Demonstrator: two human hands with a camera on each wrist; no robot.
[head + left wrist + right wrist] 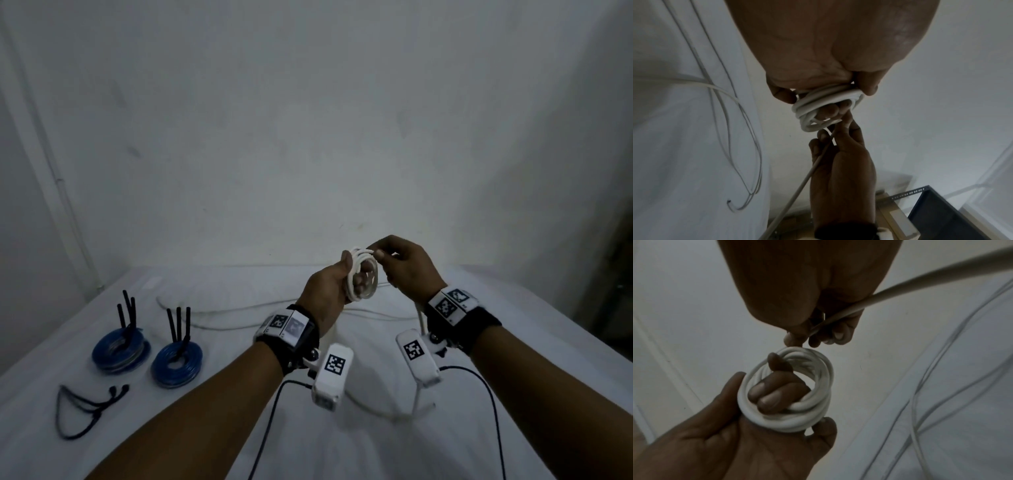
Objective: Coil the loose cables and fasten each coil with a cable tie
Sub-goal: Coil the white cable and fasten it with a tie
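Note:
A white cable coil (pixel 361 277) of several loops sits in my left hand (pixel 337 284), above the table's middle. Its fingers curl through the loops and the thumb lies outside the coil (pixel 789 394). My right hand (pixel 399 260) pinches the cable's running strand (pixel 900 287) just above the coil's top edge. The strand's loose tail (pixel 797 191) drops past my right wrist to the table. In the left wrist view the coil (pixel 826 105) shows wrapped around the left fingertips.
Two blue cable coils (pixel 120 349) (pixel 177 363), each with black ties sticking up, lie at the left on the white cloth-covered table (pixel 222 298). A loose black tie bundle (pixel 89 407) lies nearer me. More loose white cable (pixel 239 313) trails across the table. A wall stands behind.

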